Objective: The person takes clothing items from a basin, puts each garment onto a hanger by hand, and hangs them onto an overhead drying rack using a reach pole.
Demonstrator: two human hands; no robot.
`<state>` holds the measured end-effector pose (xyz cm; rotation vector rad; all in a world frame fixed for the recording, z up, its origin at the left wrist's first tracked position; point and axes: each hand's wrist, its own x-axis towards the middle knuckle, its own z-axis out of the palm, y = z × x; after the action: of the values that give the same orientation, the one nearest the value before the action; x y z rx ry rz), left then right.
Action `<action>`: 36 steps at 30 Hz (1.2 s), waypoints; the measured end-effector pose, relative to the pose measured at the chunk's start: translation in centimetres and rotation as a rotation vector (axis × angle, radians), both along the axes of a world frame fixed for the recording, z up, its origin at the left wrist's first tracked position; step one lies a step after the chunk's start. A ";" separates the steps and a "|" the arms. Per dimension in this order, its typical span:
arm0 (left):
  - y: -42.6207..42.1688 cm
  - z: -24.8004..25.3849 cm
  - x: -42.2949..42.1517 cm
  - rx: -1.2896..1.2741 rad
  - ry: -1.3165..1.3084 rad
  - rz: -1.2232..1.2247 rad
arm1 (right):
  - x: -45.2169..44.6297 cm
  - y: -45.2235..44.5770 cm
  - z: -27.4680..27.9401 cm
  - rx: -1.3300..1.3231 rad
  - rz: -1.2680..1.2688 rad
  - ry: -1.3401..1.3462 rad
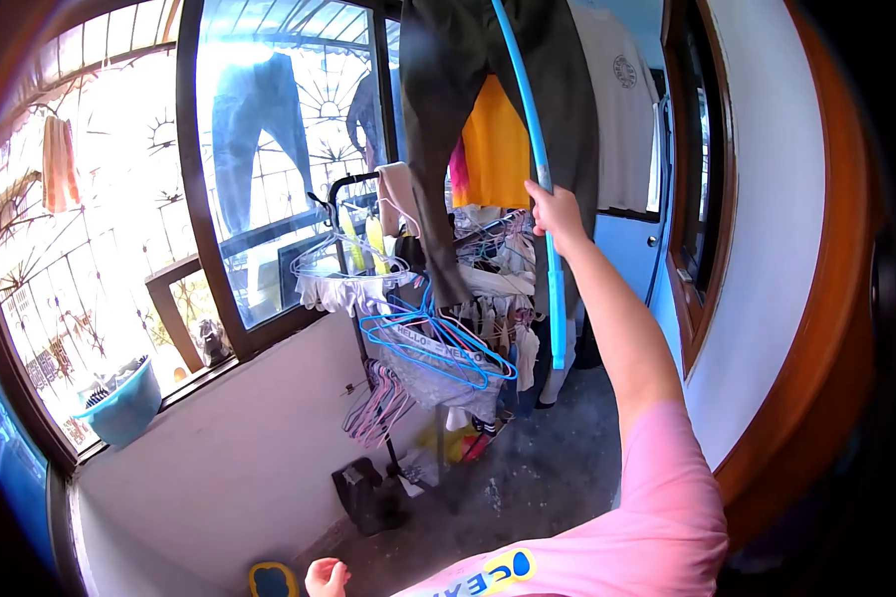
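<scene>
My right hand (560, 217) is raised, with its fingers closed around a long light-blue pole (556, 308). The pole runs upward past a pair of dark trousers (435, 109) and leaves the top of the view, so its upper end is hidden. Whether it touches the trousers I cannot tell. Low at the bottom edge, my left hand (327, 577) shows with curled fingers and nothing visible in them. Behind the trousers hang a yellow garment (498, 149) and a white shirt (617, 119).
A black rack (356, 181) carries blue hangers (433, 338), pink hangers (378, 403) and small laundry. At left, a blue basin (124, 403) sits by the barred window. A black bag-like item (366, 497) lies on the floor. A brown-framed window (695, 189) lines the right wall.
</scene>
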<state>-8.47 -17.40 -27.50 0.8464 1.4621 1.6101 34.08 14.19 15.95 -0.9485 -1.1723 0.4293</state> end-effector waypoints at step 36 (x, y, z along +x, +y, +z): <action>-0.3 16.8 11.1 0.495 0.015 0.164 | -21.4 -21.5 -37.5 -0.102 1.411 -0.488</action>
<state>2.58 -17.68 -10.70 1.0285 1.1786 2.1414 12.69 -7.35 -21.56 -0.1363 -2.1941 1.4252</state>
